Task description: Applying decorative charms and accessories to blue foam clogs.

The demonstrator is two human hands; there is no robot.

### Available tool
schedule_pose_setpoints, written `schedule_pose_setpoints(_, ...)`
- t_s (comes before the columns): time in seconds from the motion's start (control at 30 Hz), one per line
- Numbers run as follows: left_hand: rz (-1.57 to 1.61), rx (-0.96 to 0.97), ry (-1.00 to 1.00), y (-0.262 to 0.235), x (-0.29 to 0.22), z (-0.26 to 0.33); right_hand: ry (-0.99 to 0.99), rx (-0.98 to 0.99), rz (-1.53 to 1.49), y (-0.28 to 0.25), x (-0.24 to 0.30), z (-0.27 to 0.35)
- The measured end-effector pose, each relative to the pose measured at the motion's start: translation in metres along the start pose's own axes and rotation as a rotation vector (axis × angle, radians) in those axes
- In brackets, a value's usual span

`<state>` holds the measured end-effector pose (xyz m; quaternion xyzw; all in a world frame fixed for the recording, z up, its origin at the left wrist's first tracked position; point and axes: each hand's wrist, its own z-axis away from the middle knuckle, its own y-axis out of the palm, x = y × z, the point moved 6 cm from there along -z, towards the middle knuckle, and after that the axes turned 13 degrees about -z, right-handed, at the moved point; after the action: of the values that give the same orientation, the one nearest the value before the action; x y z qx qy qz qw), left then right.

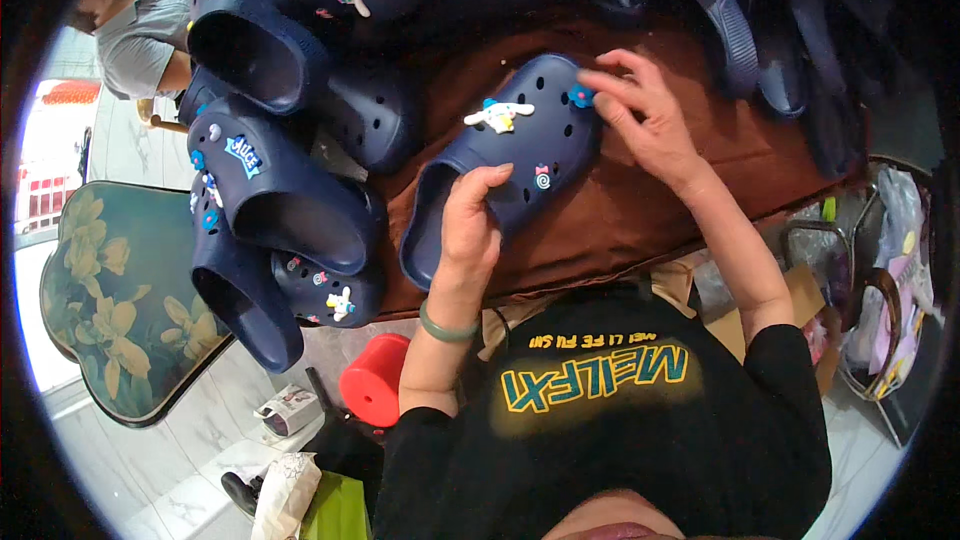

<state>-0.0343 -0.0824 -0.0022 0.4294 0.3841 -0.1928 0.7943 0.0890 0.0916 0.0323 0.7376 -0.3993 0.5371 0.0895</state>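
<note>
Stacked navy clogs (270, 190) crowd the left; bare brown tabletop (640, 210) lies open right of the held clog (510, 160).

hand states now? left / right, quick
Left hand: closed on the heel end of the navy clog, holding it on the brown cloth.
Right hand: fingertips pinched on a small blue charm at the clog's toe.

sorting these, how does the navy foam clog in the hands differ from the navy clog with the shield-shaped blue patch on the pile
The navy foam clog in the hands lies alone on the brown cloth, gripped by the left hand, the right hand at a blue charm. The navy clog with the shield-shaped patch sits stacked on other clogs, untouched. Both are dark blue with charms.
</note>
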Motion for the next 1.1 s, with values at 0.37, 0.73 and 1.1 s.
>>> schedule_pose_setpoints(0.37,-0.027,-0.044,0.017,0.000,-0.006,-0.007,0.046,-0.073,0.168,-0.047,-0.027,0.030)
schedule_pose_setpoints(0.73,-0.083,-0.119,0.017,-0.029,0.027,0.000,-0.012,0.119,0.352,-0.035,-0.005,0.064)
schedule_pose_setpoints(1.1,-0.165,-0.125,0.097,-0.023,0.008,0.003,0.004,-0.038,0.115,-0.028,0.016,0.010)
